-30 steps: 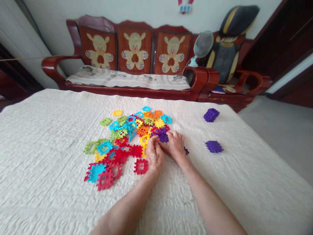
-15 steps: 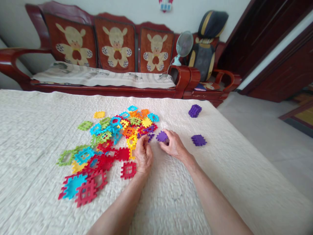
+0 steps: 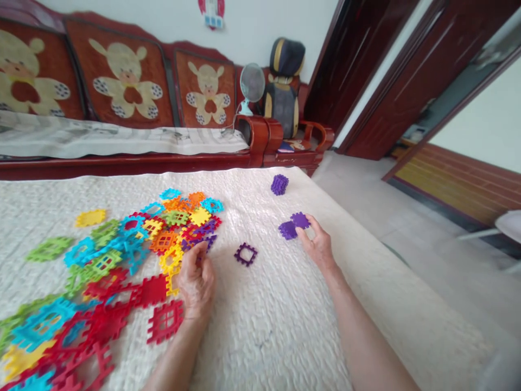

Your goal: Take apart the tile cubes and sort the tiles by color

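My right hand (image 3: 319, 244) pinches a solid purple square tile (image 3: 301, 219) between thumb and fingers. That tile is held at the upper right edge of the purple tiles (image 3: 287, 231) on the quilted cover, partly overlapping them in view. My left hand (image 3: 197, 285) rests at the right edge of the pile of colored interlocking tiles (image 3: 154, 290). Its fingers are curled, close to purple pieces (image 3: 209, 240) in the pile; anything inside them is hidden. Between the two hands lies a purple square frame (image 3: 245, 254) with an open centre.
A stack of purple tiles (image 3: 279, 184) stands farther back on the table cover (image 3: 260, 336). Behind the table are a wooden sofa with bear cushions (image 3: 130, 81), a small fan (image 3: 252, 84) and a chair (image 3: 285, 103). The table's right edge borders the tiled floor (image 3: 366, 190).
The right hand has carried the solid purple tile rightward to the nearer purple tiles. The purple frame now shows uncovered. The left hand stays by the pile, and the view has turned right.
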